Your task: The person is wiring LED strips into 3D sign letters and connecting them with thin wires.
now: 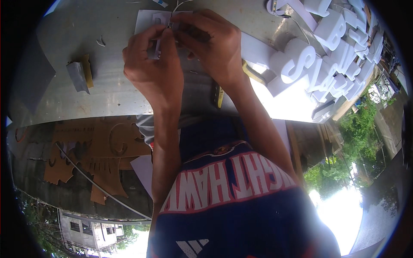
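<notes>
Over the metal worktable [116, 96], my left hand [155, 73] and my right hand [217, 47] meet with their fingertips close together. Both are closed in a pinch on the stripped-looking ends of thin wires [176, 6], whose pale strands stick out beyond the fingers. Exactly how the ends sit between the fingertips is too small to make out. Beneath the hands lies a flat white sheet [142, 23], and a small pale piece partly hidden by my fingers rests on it.
White three-dimensional letters [297, 60] crowd the table's right side. A bent grey-and-yellow strip [81, 76] stands at left, near wire scraps [100, 41]. A yellow-and-black tool [219, 96] lies by the near edge. Cut cardboard [107, 146] is on the ground below.
</notes>
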Available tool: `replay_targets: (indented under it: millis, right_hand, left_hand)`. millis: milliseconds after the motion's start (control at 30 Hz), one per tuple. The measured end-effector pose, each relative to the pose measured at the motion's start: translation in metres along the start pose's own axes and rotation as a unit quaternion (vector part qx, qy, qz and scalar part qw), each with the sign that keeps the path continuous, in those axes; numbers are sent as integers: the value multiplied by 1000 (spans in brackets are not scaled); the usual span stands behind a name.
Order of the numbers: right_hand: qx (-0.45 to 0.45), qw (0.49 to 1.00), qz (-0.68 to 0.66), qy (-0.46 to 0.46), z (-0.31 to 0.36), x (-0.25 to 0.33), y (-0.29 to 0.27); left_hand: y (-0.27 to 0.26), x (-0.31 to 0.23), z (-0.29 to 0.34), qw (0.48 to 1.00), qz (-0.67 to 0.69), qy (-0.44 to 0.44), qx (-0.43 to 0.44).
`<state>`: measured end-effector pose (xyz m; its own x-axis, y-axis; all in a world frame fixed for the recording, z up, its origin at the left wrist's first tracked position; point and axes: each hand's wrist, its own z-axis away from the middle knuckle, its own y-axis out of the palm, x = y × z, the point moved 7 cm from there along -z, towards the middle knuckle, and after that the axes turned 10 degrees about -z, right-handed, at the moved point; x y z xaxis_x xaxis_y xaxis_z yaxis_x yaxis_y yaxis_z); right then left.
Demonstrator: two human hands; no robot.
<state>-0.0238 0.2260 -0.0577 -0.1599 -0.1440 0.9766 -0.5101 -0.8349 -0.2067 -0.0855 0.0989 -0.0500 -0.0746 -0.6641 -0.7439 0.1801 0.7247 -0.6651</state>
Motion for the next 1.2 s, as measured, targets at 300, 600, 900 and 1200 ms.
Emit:
replay_targets:
  millis: [300, 600, 900, 1200]
  right_hand:
    - [8, 1000, -7, 7, 0, -1, -1]
    - [-18, 993, -8, 119, 3, -3, -2]
    - [41, 995, 2, 96, -4, 12, -4]
    - [9, 999, 29, 33, 13, 23, -28]
  left_hand:
    - [2, -1, 1, 999, -20, 39, 22]
    - [-7, 5, -2, 995, 18, 28, 90]
    - [-31, 35, -6, 988, 71, 4, 137]
    - [-39, 51, 3, 991, 47, 9, 125]
